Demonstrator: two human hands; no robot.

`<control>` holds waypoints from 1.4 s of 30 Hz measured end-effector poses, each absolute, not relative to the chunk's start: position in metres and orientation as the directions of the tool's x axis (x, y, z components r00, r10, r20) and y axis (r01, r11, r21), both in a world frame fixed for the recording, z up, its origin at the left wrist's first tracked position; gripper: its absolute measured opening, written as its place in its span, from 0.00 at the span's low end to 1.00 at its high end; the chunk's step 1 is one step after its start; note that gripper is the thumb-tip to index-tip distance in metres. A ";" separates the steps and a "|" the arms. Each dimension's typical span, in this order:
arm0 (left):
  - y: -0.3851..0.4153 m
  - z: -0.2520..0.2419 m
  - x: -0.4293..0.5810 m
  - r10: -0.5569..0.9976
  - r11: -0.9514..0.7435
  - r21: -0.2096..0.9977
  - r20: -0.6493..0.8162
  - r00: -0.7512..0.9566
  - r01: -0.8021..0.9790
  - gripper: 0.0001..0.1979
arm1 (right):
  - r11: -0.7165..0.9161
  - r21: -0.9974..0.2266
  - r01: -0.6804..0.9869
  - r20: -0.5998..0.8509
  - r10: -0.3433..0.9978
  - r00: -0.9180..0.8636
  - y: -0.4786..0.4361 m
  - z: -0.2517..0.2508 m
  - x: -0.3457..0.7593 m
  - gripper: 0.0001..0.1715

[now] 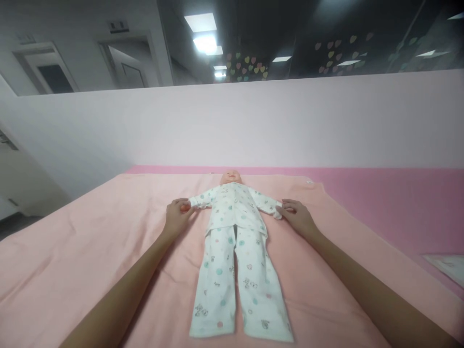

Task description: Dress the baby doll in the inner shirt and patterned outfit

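A baby doll (232, 177) lies on its back with its head at the far end. It wears a white patterned pajama top (235, 208), and matching pajama pants (217, 285) stretch toward me with the leg ends flat. Both sleeves are spread out sideways. On the left, my left hand (178, 216) is closed at the sleeve cuff, with a bit of the doll's orange-pink hand showing between the fingers. My right hand (299, 216) pinches the cuff of the other sleeve (268, 204); the doll's hand there is hidden.
A peach blanket (108, 232) covers much of the pink surface (391, 208). A pale folded item (447, 266) lies at the right edge. Beyond stands a white wall (232, 125) with a dark window (290, 38) above it.
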State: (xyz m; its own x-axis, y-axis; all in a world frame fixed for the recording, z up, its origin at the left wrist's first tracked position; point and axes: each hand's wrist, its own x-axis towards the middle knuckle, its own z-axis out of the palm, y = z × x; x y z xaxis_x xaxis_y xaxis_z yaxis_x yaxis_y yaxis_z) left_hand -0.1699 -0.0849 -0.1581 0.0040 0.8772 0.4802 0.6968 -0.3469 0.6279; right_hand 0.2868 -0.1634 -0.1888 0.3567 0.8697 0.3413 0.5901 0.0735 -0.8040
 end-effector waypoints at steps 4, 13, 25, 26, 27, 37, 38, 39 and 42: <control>-0.083 -0.158 -0.170 0.914 -0.301 0.773 0.401 -0.063 0.559 0.23 | 0.077 -0.931 0.358 0.247 0.854 0.459 -0.163 -0.184 0.284 0.24; -0.103 -0.143 -0.165 0.819 -0.261 0.525 0.564 -0.102 0.810 0.16 | 0.074 -0.898 0.434 0.304 0.816 0.491 -0.165 -0.188 0.292 0.31; -0.105 -0.143 -0.172 0.889 -0.347 0.483 0.442 0.118 0.804 0.18 | 0.033 -0.648 0.761 0.265 0.947 0.184 -0.192 -0.165 0.284 0.20; -0.105 -0.142 -0.172 0.893 -0.350 0.521 0.436 0.110 0.779 0.18 | 0.037 -0.660 0.750 0.266 0.946 0.187 -0.193 -0.164 0.283 0.20; -0.106 -0.141 -0.172 0.906 -0.341 0.567 0.411 0.101 0.750 0.18 | 0.036 -0.682 0.730 0.265 0.943 0.202 -0.193 -0.164 0.283 0.20; -0.108 -0.141 -0.174 0.938 -0.338 0.610 0.280 0.204 0.716 0.19 | 0.085 -0.745 0.661 0.246 0.957 0.154 -0.194 -0.171 0.277 0.20; -0.106 -0.142 -0.175 0.932 -0.351 0.573 0.288 0.220 0.740 0.19 | 0.087 -0.721 0.687 0.246 0.960 0.136 -0.194 -0.171 0.277 0.20; -0.103 -0.143 -0.176 0.927 -0.363 0.540 0.293 0.235 0.759 0.18 | 0.086 -0.702 0.707 0.251 0.959 0.132 -0.194 -0.170 0.277 0.21; -0.098 -0.143 -0.180 0.919 -0.376 0.475 0.298 0.256 0.796 0.17 | 0.081 -0.674 0.734 0.271 0.952 0.143 -0.192 -0.169 0.279 0.23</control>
